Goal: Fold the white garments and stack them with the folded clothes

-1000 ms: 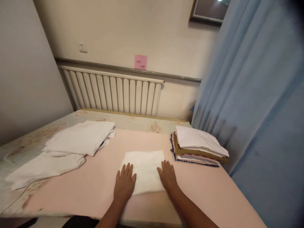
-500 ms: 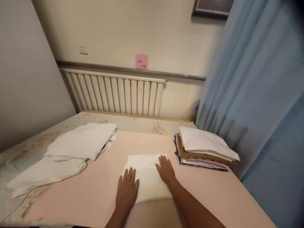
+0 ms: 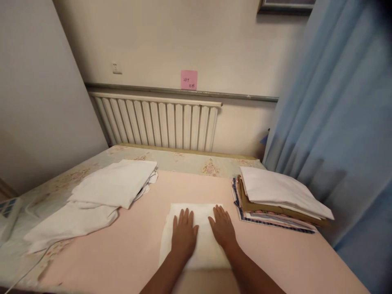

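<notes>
A white cloth [image 3: 206, 250] lies flat on a pink sheet [image 3: 128, 249] in front of me. My left hand [image 3: 184, 233] rests palm down on the cloth's left half, fingers stretched out and thumb apart. On its right side lies my right hand [image 3: 223, 225], also flat, with spread fingers reaching close to the far edge. Neither hand grips anything. Part of the cloth is covered by my hands and forearms.
White fabric pieces [image 3: 113, 183] lie loosely at the left. At the right stands a stack of folded fabrics [image 3: 281, 194], white on top. A floral cover [image 3: 211, 166] shows beneath the pink sheet. Behind are a radiator [image 3: 165, 122] and a blue curtain [image 3: 321, 114].
My left hand has moved up and inward over the cloth, from its left edge. My right hand stays flat on the right side. The view has shifted slightly left.
</notes>
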Demonstrator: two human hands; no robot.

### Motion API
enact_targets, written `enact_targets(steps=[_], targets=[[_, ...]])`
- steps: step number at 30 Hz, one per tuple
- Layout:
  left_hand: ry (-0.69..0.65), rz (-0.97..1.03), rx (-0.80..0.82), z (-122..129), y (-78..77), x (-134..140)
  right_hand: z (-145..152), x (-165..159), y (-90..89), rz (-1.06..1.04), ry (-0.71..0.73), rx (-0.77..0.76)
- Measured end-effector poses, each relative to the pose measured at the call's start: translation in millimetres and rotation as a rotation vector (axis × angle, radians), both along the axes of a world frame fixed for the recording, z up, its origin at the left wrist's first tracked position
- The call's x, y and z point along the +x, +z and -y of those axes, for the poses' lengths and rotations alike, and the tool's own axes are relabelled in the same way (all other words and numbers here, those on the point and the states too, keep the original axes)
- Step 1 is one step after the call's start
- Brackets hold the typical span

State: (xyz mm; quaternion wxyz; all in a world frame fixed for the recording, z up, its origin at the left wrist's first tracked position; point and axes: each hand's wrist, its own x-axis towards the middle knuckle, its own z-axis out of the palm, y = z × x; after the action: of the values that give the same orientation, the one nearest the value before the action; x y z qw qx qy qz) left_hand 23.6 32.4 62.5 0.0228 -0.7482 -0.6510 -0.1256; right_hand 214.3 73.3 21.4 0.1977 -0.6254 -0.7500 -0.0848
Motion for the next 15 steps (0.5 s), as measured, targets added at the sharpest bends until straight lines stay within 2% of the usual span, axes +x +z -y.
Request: enact_targets(steps=[3,6,15], targets=[[-0.109,0.032,-0.021,-18,-6.1,16,-1,1,-1.4,0.006,0.008,0.012],[-0.139,0.042,-0.037,-32,-15.8,17,-2,2,-4.2,0.008,0.017,0.032],[-0.004,0.009,-0.005,-56,-22.1,-17,-3,3,-6.1,0.036,0.016,0.025]])
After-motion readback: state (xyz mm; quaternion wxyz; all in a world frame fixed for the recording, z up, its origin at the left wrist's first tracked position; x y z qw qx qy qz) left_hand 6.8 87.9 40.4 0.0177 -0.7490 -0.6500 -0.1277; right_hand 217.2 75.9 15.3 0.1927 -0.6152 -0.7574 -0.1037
